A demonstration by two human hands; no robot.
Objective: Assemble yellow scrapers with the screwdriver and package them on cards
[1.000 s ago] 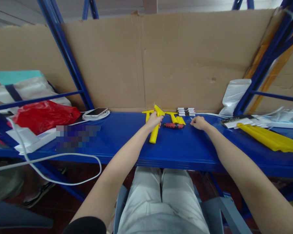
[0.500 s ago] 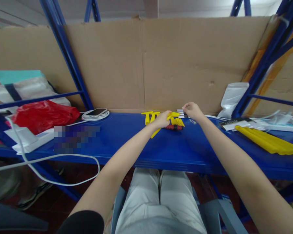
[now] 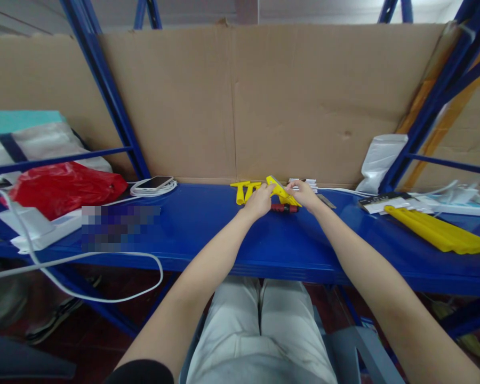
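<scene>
My left hand is closed around a yellow T-shaped scraper, whose head points up and shows a grey strip along it. My right hand has its fingertips pinched close together beside the scraper's head; whatever they hold is too small to make out. Below the hands lies a red and black screwdriver-like tool, with more yellow parts beside it partly covered. Two similar yellow scrapers rest left of my left hand. Behind my right hand are several small white and dark strips. A flat grey piece lies right of my right wrist.
A cardboard panel stands behind the blue table. Yellow long pieces, a power strip and a white pouch are at right. Left are a phone, a red bag and a loose white cable.
My right hand has moved left from the strips to the scraper. The scraper in my left hand has tilted, its head now upward. The flat grey piece by my right wrist has come into view.
</scene>
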